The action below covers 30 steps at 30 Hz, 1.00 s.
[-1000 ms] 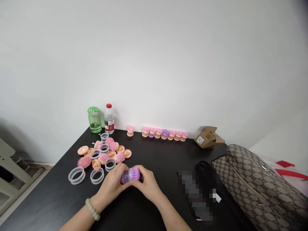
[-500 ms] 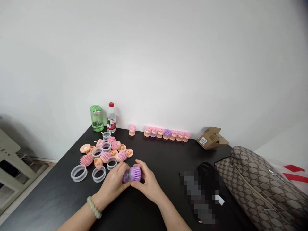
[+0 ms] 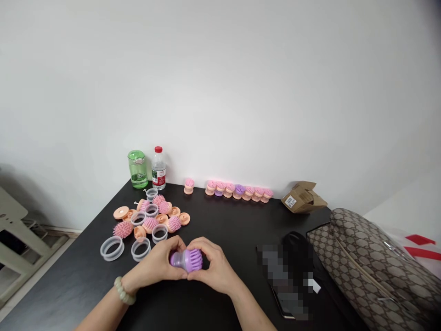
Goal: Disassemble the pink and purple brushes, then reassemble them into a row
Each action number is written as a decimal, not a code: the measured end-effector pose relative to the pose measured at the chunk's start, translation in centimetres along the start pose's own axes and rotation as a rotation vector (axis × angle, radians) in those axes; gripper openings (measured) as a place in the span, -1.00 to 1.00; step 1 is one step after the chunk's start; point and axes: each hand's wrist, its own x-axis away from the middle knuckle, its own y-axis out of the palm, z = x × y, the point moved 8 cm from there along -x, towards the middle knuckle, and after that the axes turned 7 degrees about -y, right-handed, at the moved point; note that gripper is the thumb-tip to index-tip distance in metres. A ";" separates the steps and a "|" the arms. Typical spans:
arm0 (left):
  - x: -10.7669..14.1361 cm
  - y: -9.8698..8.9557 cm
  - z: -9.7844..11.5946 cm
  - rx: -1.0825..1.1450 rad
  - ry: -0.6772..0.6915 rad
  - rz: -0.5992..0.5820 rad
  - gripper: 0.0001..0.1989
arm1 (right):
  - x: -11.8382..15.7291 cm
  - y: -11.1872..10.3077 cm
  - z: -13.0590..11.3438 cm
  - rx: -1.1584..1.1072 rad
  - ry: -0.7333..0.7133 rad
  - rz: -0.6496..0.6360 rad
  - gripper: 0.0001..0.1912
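Note:
Between both hands lies a purple bristle brush (image 3: pixel 188 260) with a clear middle section, held sideways just above the black table (image 3: pixel 220 308). My left hand (image 3: pixel 161 263) grips its purple base end, thumb below and fingers over the top. My right hand (image 3: pixel 213 266) is closed around the bristled end, with thumb and fingertips at the rim. To the left are loose brush parts: pink bristle heads (image 3: pixel 123 229), peach caps (image 3: pixel 121 212) and clear rings (image 3: pixel 112 248). The ring (image 3: pixel 141 249) is nearest my left wrist, which wears a bead bracelet.
Along the wall stands a row of brushes (image 3: pixel 239 191), with one brush (image 3: pixel 189 185) apart. A green container (image 3: pixel 138 170) and a water bottle (image 3: pixel 159 169) stand at the back left. On the right are a torn cardboard box (image 3: pixel 303 197), a patterned bag (image 3: pixel 372 257) and a partly blurred phone (image 3: pixel 287 307).
Both hands have come slightly nearer to me with the purple brush. My left hand has shifted left toward the base, so more of the clear middle shows.

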 end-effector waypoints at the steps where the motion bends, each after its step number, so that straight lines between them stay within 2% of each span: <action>1: 0.1 0.4 -0.4 0.120 -0.049 -0.089 -0.57 | 0.0 -0.1 -0.5 -0.018 -0.045 -0.024 -0.57; 3: 0.6 1.3 -1.1 0.365 -0.177 -0.254 -0.52 | 0.1 -0.6 -1.3 -0.035 -0.116 -0.048 -0.60; 5: 1.0 1.4 -1.5 0.536 -0.256 -0.321 -0.50 | 0.2 -1.7 -0.9 -0.038 -0.122 -0.008 -0.64; 7: 1.0 0.5 -1.4 0.623 -0.221 -0.276 -0.50 | 0.3 -2.9 0.6 -0.031 -0.055 0.085 -0.63; 10: 0.7 -1.4 -0.8 0.676 -0.082 -0.143 -0.49 | 0.7 -4.1 3.9 0.076 0.118 0.213 -0.61; 13: 0.6 -2.3 -0.6 0.685 0.009 -0.053 -0.44 | 1.1 -3.9 6.6 0.222 0.238 0.244 -0.64; 17: 0.4 -2.0 -0.6 0.709 0.042 -0.014 -0.42 | 1.4 -3.0 8.0 0.260 0.253 0.248 -0.59; 21: 0.3 -1.4 -0.3 0.740 0.061 -0.010 -0.40 | 1.4 -3.1 6.7 0.342 0.137 0.280 -0.38; 24: 0.3 -0.9 0.0 0.744 0.077 -0.023 -0.46 | 1.1 -2.9 3.7 0.338 -0.063 0.306 -0.44; 26: 0.2 -0.8 0.1 0.698 0.105 0.020 -0.51 | 1.1 -2.2 2.0 0.286 -0.155 0.280 -0.47; 30: 0.1 -0.7 0.5 0.531 0.176 0.113 -0.45 | 1.1 -0.3 0.6 0.245 -0.193 0.199 -0.41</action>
